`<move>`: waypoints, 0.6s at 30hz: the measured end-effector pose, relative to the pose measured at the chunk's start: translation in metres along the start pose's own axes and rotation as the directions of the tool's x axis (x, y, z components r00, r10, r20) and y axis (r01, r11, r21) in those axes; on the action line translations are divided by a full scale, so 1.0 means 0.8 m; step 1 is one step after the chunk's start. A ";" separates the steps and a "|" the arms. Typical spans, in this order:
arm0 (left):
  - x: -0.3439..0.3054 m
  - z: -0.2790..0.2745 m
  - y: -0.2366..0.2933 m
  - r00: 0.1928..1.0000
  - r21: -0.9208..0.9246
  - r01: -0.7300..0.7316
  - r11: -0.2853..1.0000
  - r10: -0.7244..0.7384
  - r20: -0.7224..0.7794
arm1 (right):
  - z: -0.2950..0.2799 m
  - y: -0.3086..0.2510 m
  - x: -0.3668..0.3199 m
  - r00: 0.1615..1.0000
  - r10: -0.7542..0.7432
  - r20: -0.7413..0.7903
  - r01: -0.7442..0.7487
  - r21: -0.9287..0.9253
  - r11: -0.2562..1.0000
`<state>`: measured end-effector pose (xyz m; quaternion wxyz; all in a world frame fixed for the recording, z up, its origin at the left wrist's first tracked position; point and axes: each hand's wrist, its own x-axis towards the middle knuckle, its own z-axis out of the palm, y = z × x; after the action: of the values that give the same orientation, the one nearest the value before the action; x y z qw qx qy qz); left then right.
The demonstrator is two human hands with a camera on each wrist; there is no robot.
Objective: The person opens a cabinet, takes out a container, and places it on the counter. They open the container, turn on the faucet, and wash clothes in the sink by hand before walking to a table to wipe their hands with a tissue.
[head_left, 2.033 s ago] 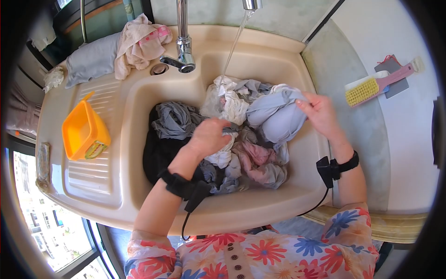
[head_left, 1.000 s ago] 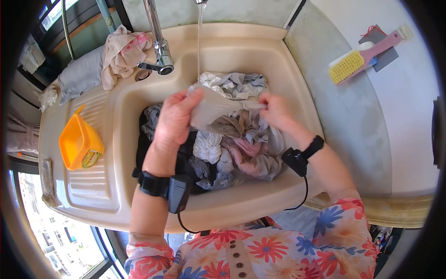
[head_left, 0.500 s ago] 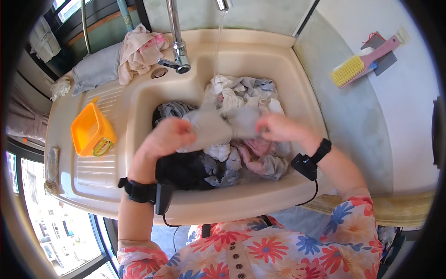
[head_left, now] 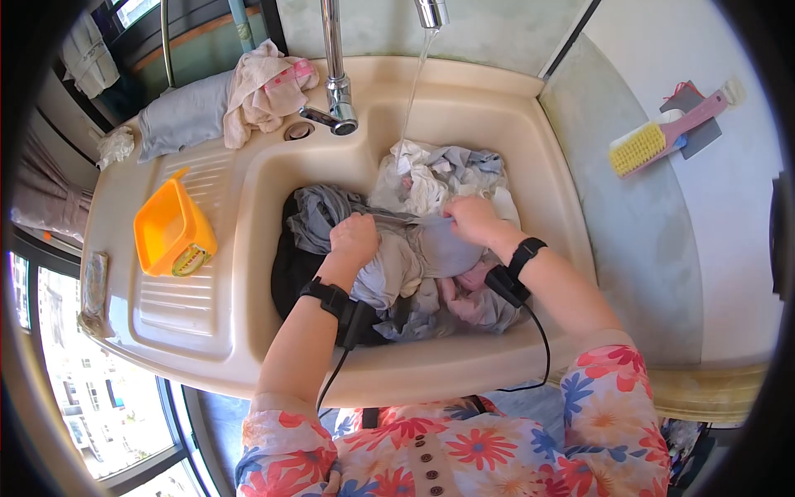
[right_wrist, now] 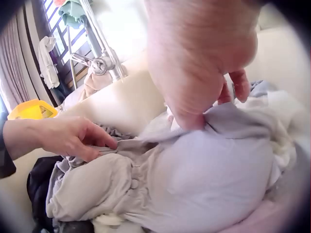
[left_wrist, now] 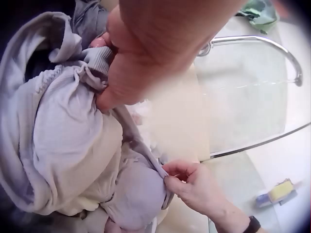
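Observation:
A light grey garment [head_left: 447, 247] is stretched between my two hands over the laundry in the sink. My left hand [head_left: 354, 238] grips one end of its upper edge, and a ribbed band [left_wrist: 97, 60] shows beside the fingers in the left wrist view. The other end of that edge is pinched by my right hand [head_left: 474, 219], thumb against fingers, as the right wrist view also shows. Below its edge the wet cloth [right_wrist: 204, 170] hangs in full, rounded folds over the pile. Under and around it lie black cloth [head_left: 288, 263], dark grey cloth [head_left: 319, 217] and pink cloth [head_left: 472, 311].
Water runs from a spout [head_left: 431, 13] onto white laundry [head_left: 424, 189] at the sink's back. A yellow tub [head_left: 172, 228] stands on the ribbed drainboard [head_left: 186, 311], with folded cloths [head_left: 186, 116] behind it. A brush [head_left: 662, 141] lies off to the right.
The hands have brought the light grey garment from the right side to mid-sink, pulling and turning it between them. Now it is lower, spread across the pile, with both hands still holding it.

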<state>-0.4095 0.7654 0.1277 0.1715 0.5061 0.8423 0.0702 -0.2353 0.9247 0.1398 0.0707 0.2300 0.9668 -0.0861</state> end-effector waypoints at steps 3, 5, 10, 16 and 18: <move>0.001 -0.008 0.001 0.995 0.003 0.049 0.999 -0.049 0.089 | -0.008 0.012 -0.008 0.997 -0.019 -0.079 0.009 -0.122 0.992; 0.002 -0.004 -0.012 0.995 -0.071 0.093 0.993 -0.089 0.052 | -0.007 0.025 -0.017 0.994 -0.016 -0.107 0.007 -0.084 0.996; -0.021 -0.033 -0.022 0.995 -0.288 -0.037 0.957 0.062 0.076 | -0.029 0.044 -0.037 0.989 0.077 -0.129 -0.040 0.273 0.961; -0.084 -0.114 -0.043 0.862 -0.929 0.058 0.365 0.452 0.232 | -0.077 0.025 -0.070 0.965 -0.084 0.247 -0.206 0.919 0.336; -0.105 -0.142 -0.044 0.769 -0.760 -0.102 0.642 0.535 0.350 | -0.079 0.015 -0.073 0.752 -0.275 0.599 -0.033 0.452 0.891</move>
<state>-0.4441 0.6813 0.2416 0.5672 0.5460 0.5552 0.2682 -0.1845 0.9227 0.2100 0.3415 0.1307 0.8503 -0.3784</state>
